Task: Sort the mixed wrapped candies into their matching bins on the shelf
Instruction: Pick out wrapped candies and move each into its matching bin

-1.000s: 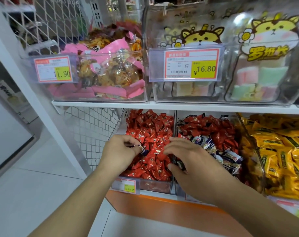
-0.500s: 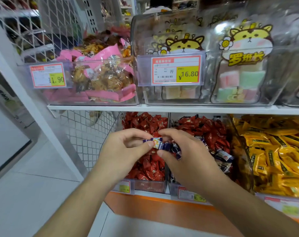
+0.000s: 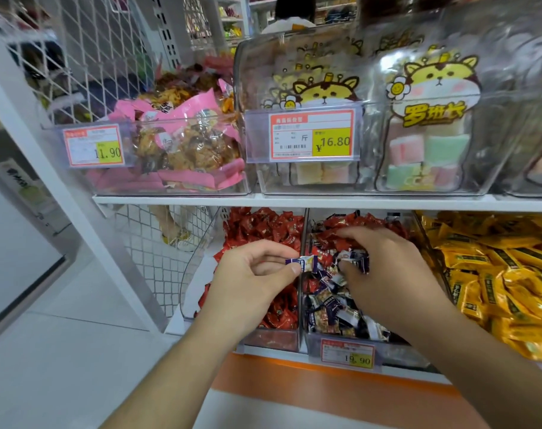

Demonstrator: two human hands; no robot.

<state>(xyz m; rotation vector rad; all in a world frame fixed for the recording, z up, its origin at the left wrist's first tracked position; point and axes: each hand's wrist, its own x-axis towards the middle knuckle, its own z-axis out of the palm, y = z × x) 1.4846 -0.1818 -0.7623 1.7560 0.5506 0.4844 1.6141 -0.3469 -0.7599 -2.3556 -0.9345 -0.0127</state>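
Head camera looks down at two forearms that reach to the lower shelf. Nearest to the viewer, the left hand (image 3: 257, 274) pinches one purple-and-white candy (image 3: 303, 263) between thumb and forefinger, just above the divider (image 3: 302, 243) that separates the two bins. Half a second ago both hands met on this candy over the red bin; now the right hand has let go and the candy remains with the left hand only.

The right hand (image 3: 384, 267) has moved to the right, over the mixed bin (image 3: 340, 342). Its fingers are curled down and hold a few purple wrapped pieces (image 3: 354, 258); how many, I cannot tell. I judge that it is gathering or releasing the purple ones on their own side.

Below the left hand lies the red bin (image 3: 275, 339), filled with red candies (image 3: 263, 227). In the mixed bin the purple candies (image 3: 334, 308) lie in front and red candies lie behind, so the sorting is not yet finished. The held candy probably belongs in this bin, and it needs only a short move to the right across the divider.

Farther right is a bin of yellow packets (image 3: 495, 274). Above, on the upper shelf, a price tag (image 3: 311, 136) shows 16.80, beside pink snack bags (image 3: 183, 140).
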